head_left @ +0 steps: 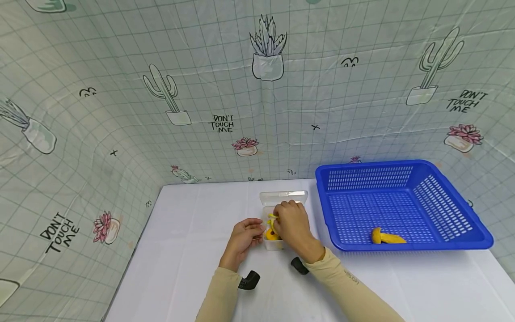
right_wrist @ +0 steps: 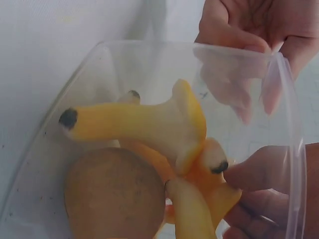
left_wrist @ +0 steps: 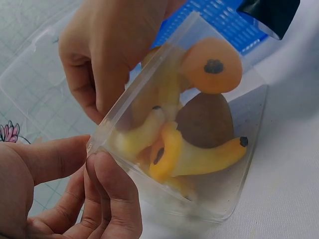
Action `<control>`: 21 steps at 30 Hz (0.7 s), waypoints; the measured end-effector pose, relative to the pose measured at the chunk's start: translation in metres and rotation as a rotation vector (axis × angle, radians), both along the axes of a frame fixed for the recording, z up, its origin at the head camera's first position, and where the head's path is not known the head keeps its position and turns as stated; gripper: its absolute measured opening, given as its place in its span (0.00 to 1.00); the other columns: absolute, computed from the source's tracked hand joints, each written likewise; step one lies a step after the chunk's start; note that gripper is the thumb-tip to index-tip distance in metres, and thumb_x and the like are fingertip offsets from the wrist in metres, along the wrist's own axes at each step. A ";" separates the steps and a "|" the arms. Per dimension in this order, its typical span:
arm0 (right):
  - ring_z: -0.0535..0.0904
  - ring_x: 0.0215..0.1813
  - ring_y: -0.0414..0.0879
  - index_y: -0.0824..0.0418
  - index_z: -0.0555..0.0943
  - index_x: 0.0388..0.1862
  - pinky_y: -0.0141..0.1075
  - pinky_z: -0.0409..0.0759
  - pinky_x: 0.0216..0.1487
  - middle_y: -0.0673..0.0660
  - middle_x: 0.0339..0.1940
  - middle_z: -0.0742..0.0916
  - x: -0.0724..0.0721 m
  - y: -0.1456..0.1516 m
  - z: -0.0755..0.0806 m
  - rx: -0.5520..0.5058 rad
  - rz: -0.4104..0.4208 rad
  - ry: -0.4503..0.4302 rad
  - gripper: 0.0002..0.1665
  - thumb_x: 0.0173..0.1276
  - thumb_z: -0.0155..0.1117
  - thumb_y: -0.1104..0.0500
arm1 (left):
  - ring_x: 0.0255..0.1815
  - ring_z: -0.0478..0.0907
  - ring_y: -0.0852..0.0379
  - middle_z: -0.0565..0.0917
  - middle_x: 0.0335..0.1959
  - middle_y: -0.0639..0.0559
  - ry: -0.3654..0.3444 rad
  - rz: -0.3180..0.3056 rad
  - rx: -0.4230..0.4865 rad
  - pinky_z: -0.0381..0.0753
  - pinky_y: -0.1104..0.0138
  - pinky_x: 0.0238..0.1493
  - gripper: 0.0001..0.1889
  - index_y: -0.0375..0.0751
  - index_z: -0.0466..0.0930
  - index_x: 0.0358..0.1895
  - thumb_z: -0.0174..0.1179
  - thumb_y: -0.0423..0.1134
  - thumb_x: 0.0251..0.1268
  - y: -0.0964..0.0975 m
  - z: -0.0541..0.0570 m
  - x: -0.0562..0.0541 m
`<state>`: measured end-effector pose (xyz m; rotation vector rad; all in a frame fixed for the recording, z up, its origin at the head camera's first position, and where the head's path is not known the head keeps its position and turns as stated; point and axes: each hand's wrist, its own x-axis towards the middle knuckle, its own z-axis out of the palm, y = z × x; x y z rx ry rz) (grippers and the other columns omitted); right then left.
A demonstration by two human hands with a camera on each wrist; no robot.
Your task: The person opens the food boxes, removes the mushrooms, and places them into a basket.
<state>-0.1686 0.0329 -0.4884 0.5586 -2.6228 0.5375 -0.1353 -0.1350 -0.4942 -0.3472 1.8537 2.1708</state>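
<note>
A clear plastic box [head_left: 275,246] stands on the table with several yellow mushrooms [left_wrist: 209,157] and a brown rounded thing [right_wrist: 114,191] inside. My left hand [head_left: 243,239] pinches its rim between thumb and fingers, best seen in the left wrist view. My right hand [head_left: 293,223] reaches into the box from above. In the right wrist view its thumb and curled fingers close on a yellow mushroom [right_wrist: 222,196] at the side of the pile. Black ends show on some of the mushrooms' stalks.
A blue basket [head_left: 402,247] stands to the right, with one yellow mushroom [head_left: 388,237] lying in it. Behind the box lies a clear lid [head_left: 281,197]. Black curved pieces [head_left: 250,281] sit by both wrists. A printed cloth wall [head_left: 257,107] rises behind the white table [head_left: 189,228].
</note>
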 end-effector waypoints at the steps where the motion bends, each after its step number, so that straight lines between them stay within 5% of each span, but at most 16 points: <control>1: 0.81 0.36 0.53 0.60 0.86 0.27 0.49 0.79 0.43 0.55 0.28 0.87 0.000 0.000 0.000 -0.012 -0.006 0.000 0.06 0.50 0.75 0.67 | 0.29 0.77 0.63 0.79 0.31 0.53 -0.001 0.001 0.001 0.83 0.75 0.30 0.16 0.21 0.74 0.59 0.62 0.25 0.73 0.000 0.000 0.000; 12: 0.79 0.32 0.53 0.59 0.83 0.23 0.47 0.77 0.38 0.54 0.25 0.85 0.003 0.000 -0.004 -0.133 -0.034 0.028 0.09 0.45 0.72 0.70 | 0.29 0.77 0.62 0.80 0.30 0.53 -0.003 0.000 0.001 0.83 0.75 0.30 0.16 0.20 0.74 0.59 0.62 0.25 0.73 0.000 -0.001 0.000; 21: 0.80 0.39 0.55 0.60 0.85 0.29 0.49 0.77 0.44 0.55 0.33 0.88 0.008 0.003 0.005 -0.244 -0.069 0.002 0.07 0.53 0.75 0.68 | 0.29 0.77 0.63 0.80 0.31 0.53 -0.004 0.008 -0.001 0.83 0.75 0.30 0.17 0.20 0.73 0.60 0.61 0.25 0.73 0.001 0.000 -0.001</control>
